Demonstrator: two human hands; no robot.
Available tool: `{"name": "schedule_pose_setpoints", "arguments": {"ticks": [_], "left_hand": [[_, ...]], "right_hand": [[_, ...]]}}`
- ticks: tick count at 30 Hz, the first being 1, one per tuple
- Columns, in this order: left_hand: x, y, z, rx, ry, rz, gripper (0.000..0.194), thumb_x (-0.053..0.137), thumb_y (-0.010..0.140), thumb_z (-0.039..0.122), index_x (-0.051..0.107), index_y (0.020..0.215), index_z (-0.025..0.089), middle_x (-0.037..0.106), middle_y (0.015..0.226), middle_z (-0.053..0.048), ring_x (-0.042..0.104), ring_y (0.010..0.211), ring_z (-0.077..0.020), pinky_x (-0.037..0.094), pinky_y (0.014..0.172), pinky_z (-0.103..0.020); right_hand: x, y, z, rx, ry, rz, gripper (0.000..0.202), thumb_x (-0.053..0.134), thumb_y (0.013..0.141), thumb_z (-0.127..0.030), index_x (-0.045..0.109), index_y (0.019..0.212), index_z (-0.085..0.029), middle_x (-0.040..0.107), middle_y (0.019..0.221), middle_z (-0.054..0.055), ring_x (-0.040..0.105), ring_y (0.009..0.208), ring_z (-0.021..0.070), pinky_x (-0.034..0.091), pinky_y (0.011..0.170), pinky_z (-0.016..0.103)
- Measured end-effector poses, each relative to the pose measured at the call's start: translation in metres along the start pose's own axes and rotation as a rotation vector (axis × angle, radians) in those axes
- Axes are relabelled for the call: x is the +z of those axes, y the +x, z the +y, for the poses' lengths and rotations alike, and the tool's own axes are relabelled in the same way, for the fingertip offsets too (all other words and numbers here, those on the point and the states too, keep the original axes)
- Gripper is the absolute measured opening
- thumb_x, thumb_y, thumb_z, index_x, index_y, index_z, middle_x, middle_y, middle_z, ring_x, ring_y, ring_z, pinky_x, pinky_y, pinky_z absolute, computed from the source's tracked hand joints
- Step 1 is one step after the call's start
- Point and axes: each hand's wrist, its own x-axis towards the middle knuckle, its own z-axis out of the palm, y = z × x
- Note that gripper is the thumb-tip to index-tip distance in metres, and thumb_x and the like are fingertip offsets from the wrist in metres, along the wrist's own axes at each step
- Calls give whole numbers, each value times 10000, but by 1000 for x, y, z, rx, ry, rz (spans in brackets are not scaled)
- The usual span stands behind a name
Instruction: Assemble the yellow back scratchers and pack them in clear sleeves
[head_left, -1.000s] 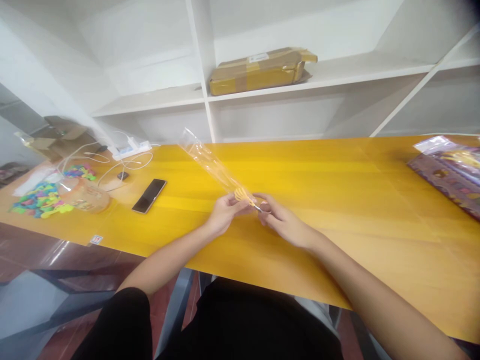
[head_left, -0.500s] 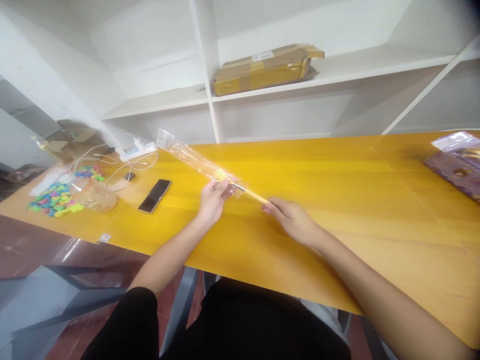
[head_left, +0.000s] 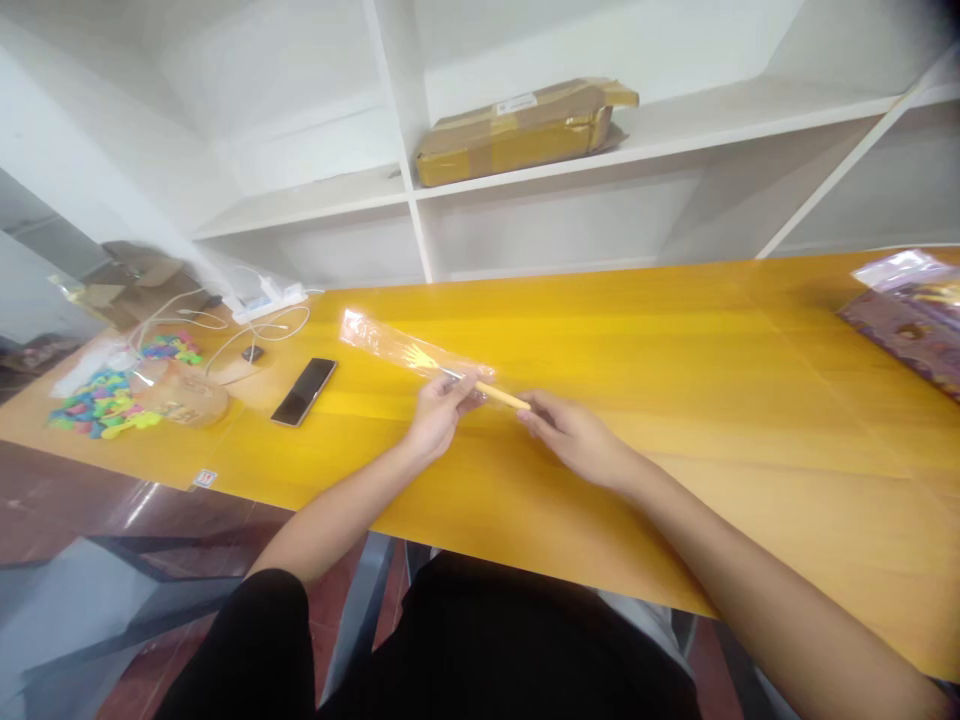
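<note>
A yellow back scratcher (head_left: 504,396) with a hand-shaped head, a short metal shaft and a long handle lies slantwise between my hands above the table. Its head and shaft are inside a clear plastic bag (head_left: 375,340), whose far end points to the upper left. My left hand (head_left: 442,410) is closed, pinching the bag's mouth around the scratcher near the shaft. Closed fingers of my right hand (head_left: 566,430) hold the end of the handle, which sticks out of the bag.
A phone (head_left: 304,391) lies left on the yellow table (head_left: 675,400). Beyond it are colourful small plastic pieces (head_left: 94,402), a clear plastic container (head_left: 191,395), cables and a power strip (head_left: 268,302). A purple package (head_left: 907,330) is at right. A taped carton (head_left: 521,135) sits on the shelf.
The scratcher has slid deeper into the bag, its head now beyond my left hand. My right hand has come slightly closer to the left, and the bag's far end has lowered.
</note>
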Motion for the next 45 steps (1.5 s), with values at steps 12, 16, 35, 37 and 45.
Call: {"name": "schedule_pose_setpoints", "arguments": {"ticks": [12, 16, 35, 37, 45], "left_hand": [[-7, 6, 8, 15, -2, -10, 371, 932, 779, 411, 786, 941, 111, 814, 1047, -125, 733, 872, -154, 592, 835, -291], [-6, 7, 10, 4, -11, 5, 382, 952, 753, 401, 791, 937, 108, 813, 1027, -123, 732, 878, -153, 595, 830, -283], [3, -17, -16, -218, 237, -325, 482, 896, 791, 535, 812, 1003, 110, 813, 1009, -137, 750, 853, -197, 588, 835, -343], [2, -16, -17, -204, 285, -349, 487, 876, 811, 548, 800, 1008, 109, 805, 972, -127, 738, 834, -188, 577, 828, -336], [2, -16, -19, -18, 374, -171, 555, 788, 868, 619, 694, 1145, 147, 736, 951, -68, 675, 807, -163, 536, 763, -320]], "right_hand": [[-5, 0, -1, -20, 38, -15, 381, 419, 1092, -469, 579, 847, -224, 614, 718, 6, 546, 589, 150, 429, 615, 306], [-7, 1, 1, -51, 12, 4, 371, 428, 1097, -448, 610, 867, -220, 640, 733, 12, 558, 602, 152, 429, 637, 306], [13, -3, -1, -38, -231, 72, 324, 539, 1039, -476, 556, 839, -223, 693, 784, 39, 603, 664, 172, 397, 640, 297], [13, -3, -2, -42, -222, 65, 306, 525, 1042, -458, 574, 856, -220, 710, 810, 46, 619, 681, 174, 409, 651, 297], [10, 2, 5, -66, -202, 85, 173, 503, 983, -302, 648, 992, -207, 685, 768, 21, 592, 650, 165, 419, 651, 296]]}}
